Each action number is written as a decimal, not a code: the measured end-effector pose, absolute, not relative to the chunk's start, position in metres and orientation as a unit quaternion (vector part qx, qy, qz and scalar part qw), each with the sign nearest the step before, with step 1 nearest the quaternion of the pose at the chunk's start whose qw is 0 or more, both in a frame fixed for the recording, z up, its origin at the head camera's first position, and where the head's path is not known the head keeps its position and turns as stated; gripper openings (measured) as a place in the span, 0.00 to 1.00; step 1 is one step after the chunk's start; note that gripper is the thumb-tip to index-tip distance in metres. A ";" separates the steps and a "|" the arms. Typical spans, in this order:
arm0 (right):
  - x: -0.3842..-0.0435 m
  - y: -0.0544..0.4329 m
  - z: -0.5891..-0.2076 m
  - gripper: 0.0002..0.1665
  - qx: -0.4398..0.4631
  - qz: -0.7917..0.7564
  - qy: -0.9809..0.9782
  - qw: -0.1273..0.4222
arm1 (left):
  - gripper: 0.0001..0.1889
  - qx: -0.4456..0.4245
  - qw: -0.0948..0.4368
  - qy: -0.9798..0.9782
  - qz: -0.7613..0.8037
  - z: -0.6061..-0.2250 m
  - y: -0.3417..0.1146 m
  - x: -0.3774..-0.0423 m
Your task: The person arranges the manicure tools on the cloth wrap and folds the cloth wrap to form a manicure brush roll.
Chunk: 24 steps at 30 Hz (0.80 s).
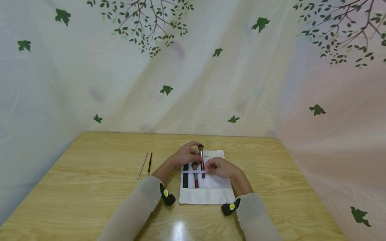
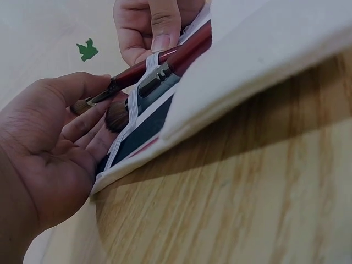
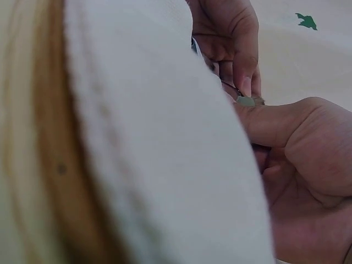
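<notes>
A white cloth brush roll (image 1: 208, 196) lies unfolded on the table. My left hand (image 1: 186, 155) pinches a makeup brush (image 1: 202, 167) with a dark red handle, thumb and fingertips by its ferrule. In the left wrist view that brush (image 2: 135, 74) runs under a white elastic band (image 2: 133, 107). My right hand (image 1: 222, 168) pinches the band beside the brush handle, its thumb (image 2: 164, 27) pressing there. A second red-handled brush (image 1: 196, 181) sits under the band, its handle end in the roll's lower pocket. Left of it is a dark flat strip (image 1: 185, 180), also under the band.
Two thin tools lie on the wooden table (image 1: 90, 180) to the left: a silvery one (image 1: 142, 165) and a brown one (image 1: 150, 162). Behind the table hangs a pale curtain (image 1: 193, 110) with leaf prints.
</notes>
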State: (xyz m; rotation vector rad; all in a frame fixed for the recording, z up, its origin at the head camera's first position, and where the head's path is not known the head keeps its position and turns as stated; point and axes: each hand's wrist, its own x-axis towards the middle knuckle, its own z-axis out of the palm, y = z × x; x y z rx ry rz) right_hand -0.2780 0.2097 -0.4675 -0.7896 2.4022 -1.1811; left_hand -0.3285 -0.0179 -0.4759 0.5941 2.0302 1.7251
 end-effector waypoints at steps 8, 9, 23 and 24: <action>-0.278 0.209 -0.464 0.06 -0.292 -0.412 0.846 0.175 | 0.30 0.253 0.219 0.741 0.583 -0.473 -0.020 -0.329; -0.278 0.209 -0.464 0.06 -0.291 -0.413 0.845 0.175 | 0.30 0.257 0.220 0.741 0.580 -0.473 -0.020 -0.329; -0.278 0.210 -0.466 0.06 -0.288 -0.421 0.842 0.176 | 0.28 0.306 0.222 0.756 0.535 -0.475 -0.022 -0.334; -0.278 0.210 -0.466 0.06 -0.288 -0.422 0.842 0.176 | 0.28 0.307 0.222 0.756 0.533 -0.475 -0.022 -0.334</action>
